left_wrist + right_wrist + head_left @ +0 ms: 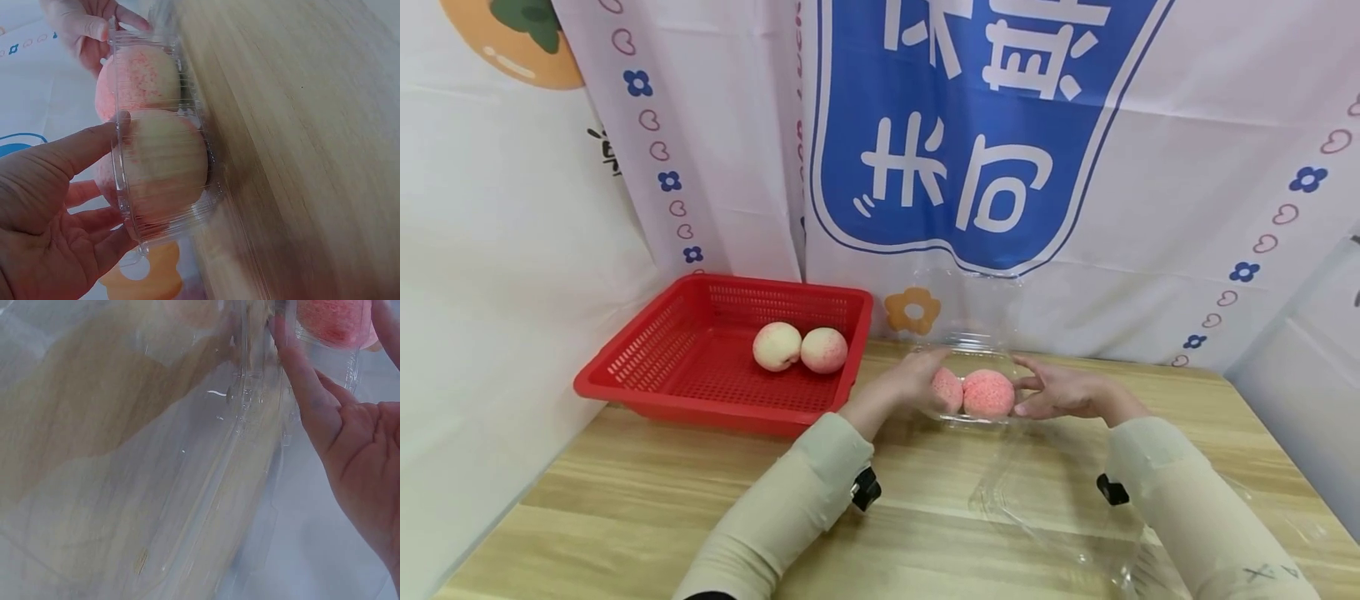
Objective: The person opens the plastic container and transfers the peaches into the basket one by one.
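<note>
Two pink peaches [988, 393] sit side by side in a clear plastic clamshell box [120, 181], its lid [967, 312] raised at the back against the curtain. My left hand [919, 382] holds the box's left end; in the left wrist view the thumb lies at the rim, beside the nearer peach [165, 162], with fingertips at a corner. At the opposite end, my right hand [1063, 392] grips the box between thumb and fingers. In the right wrist view that hand [359, 444] has its fingers along the clear plastic, partly hidden by reflections.
Left of the box stands a red plastic basket [722, 410] with two pale peaches [777, 347] inside. More clear plastic packaging [1037, 525] lies on the wooden table [625, 500], nearer me and beneath the right forearm. A printed curtain [1150, 250] hangs behind.
</note>
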A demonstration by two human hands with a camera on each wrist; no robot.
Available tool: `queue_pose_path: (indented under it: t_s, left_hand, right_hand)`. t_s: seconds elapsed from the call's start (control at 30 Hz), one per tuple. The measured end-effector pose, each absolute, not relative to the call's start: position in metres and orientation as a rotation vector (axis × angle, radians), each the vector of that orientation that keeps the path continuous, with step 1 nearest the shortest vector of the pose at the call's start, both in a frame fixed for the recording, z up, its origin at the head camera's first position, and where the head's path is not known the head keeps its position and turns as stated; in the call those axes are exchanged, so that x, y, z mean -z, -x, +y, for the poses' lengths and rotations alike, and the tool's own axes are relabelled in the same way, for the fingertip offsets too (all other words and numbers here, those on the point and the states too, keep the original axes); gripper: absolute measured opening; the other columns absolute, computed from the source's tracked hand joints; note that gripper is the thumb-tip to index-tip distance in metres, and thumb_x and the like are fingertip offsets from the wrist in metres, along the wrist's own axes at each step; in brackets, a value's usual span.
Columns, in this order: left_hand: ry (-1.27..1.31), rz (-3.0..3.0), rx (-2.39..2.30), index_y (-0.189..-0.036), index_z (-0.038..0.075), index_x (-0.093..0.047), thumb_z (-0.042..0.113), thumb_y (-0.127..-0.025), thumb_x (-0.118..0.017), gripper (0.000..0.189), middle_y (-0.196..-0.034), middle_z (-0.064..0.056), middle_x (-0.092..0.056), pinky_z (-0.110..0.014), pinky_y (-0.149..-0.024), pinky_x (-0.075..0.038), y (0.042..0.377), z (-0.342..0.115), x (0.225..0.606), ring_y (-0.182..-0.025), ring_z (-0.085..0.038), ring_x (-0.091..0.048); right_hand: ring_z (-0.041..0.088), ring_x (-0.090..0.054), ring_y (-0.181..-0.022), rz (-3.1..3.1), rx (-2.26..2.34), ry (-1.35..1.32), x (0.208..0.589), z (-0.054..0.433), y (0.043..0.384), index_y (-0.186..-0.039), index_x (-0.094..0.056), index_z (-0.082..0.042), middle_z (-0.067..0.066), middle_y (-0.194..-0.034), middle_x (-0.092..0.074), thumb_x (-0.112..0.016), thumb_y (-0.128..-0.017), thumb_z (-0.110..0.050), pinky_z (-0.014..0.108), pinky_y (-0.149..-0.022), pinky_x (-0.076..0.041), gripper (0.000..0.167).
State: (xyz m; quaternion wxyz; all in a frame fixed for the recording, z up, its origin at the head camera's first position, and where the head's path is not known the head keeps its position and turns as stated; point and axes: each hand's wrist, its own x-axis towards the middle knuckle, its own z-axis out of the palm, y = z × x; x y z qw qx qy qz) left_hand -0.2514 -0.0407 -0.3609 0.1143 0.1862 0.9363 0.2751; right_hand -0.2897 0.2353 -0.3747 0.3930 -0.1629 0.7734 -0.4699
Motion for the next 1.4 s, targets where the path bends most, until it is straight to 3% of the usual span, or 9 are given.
queue_pose_path:
  t_s: [0.23, 0.33, 0.5, 0.8, 1.07, 1.17, 1.3, 1.4]
  left_hand:
    - [-0.568, 2.757, -0.749, -0.153, 0.006, -0.035, 0.016, -0.081, -0.082, 0.087, -0.152, -0.013, -0.047, -0.045, -0.118, -0.036, 0.256, -0.038, 0.362, -0.143, -0.031, -0.041]
    - [-0.563, 2.782, -0.718, -0.149, 0.005, -0.042, 0.019, -0.079, -0.083, 0.082, -0.147, -0.013, -0.053, -0.044, -0.114, -0.04, 0.256, -0.037, 0.363, -0.138, -0.031, -0.046]
    - [-0.534, 2.829, -0.73, -0.127, 0.001, -0.062, 0.022, -0.075, -0.086, 0.062, -0.119, -0.011, -0.067, -0.04, -0.096, -0.051, 0.256, -0.038, 0.363, -0.113, -0.027, -0.056]
    - [-0.538, 2.847, -0.884, -0.104, 0.002, -0.071, 0.021, -0.069, -0.089, 0.044, -0.093, -0.007, -0.069, -0.03, -0.077, -0.05, 0.253, -0.039, 0.358, -0.087, -0.02, -0.056]
    - [-0.541, 2.787, -0.989, -0.119, 0.002, -0.068, 0.019, -0.075, -0.087, 0.051, -0.107, -0.008, -0.07, -0.031, -0.085, -0.053, 0.244, -0.046, 0.34, -0.094, -0.019, -0.06]
    - [-0.577, 2.764, -1.013, -0.123, 0.003, -0.067, 0.022, -0.075, -0.087, 0.056, -0.107, -0.007, -0.07, -0.028, -0.08, -0.055, 0.24, -0.05, 0.33, -0.094, -0.019, -0.061]
    - [-0.651, 2.772, -1.042, -0.122, 0.005, -0.067, 0.026, -0.075, -0.086, 0.055, -0.102, -0.006, -0.07, -0.025, -0.074, -0.055, 0.234, -0.057, 0.314, -0.089, -0.018, -0.062]
    - [-0.662, 2.814, -1.063, -0.126, 0.007, -0.066, 0.028, -0.075, -0.086, 0.058, -0.104, -0.005, -0.07, -0.027, -0.077, -0.055, 0.228, -0.066, 0.302, -0.09, -0.018, -0.062]
  right_hand:
    - [0.027, -0.048, -0.132, 1.974, 1.18, 0.428, 0.372, 0.234, 0.289, -0.157, 0.018, -0.012, 0.034, -0.161, -0.011, -0.071, -0.091, -0.011, 0.035, -0.106, -0.048, 0.111]
    - [0.026, -0.048, -0.132, 1.974, 1.179, 0.424, 0.372, 0.235, 0.289, -0.156, 0.021, -0.013, 0.034, -0.161, -0.009, -0.071, -0.092, -0.011, 0.034, -0.106, -0.049, 0.112]
    - [0.026, -0.047, -0.133, 1.978, 1.191, 0.393, 0.373, 0.234, 0.29, -0.155, 0.024, -0.019, 0.033, -0.162, -0.007, -0.071, -0.091, -0.011, 0.033, -0.106, -0.048, 0.115]
    - [0.03, -0.042, -0.137, 1.976, 1.193, 0.409, 0.37, 0.233, 0.287, -0.156, 0.023, -0.018, 0.033, -0.162, -0.008, -0.071, -0.091, -0.012, 0.041, -0.111, -0.043, 0.114]
    - [0.025, -0.05, -0.13, 1.981, 1.228, 0.402, 0.373, 0.235, 0.285, -0.157, 0.019, -0.019, 0.031, -0.162, -0.012, -0.072, -0.09, -0.01, 0.033, -0.104, -0.049, 0.113]
    - [0.025, -0.052, -0.128, 1.975, 1.241, 0.407, 0.373, 0.235, 0.285, -0.157, 0.019, -0.018, 0.032, -0.162, -0.01, -0.072, -0.09, -0.009, 0.032, -0.102, -0.05, 0.113]
    - [0.027, -0.051, -0.13, 1.963, 1.239, 0.413, 0.373, 0.236, 0.284, -0.157, 0.019, -0.018, 0.032, -0.162, -0.007, -0.07, -0.091, -0.01, 0.036, -0.105, -0.049, 0.111]
    - [0.03, -0.048, -0.134, 1.959, 1.242, 0.395, 0.373, 0.236, 0.283, -0.157, 0.018, -0.019, 0.031, -0.162, -0.007, -0.07, -0.092, -0.011, 0.042, -0.11, -0.045, 0.111]
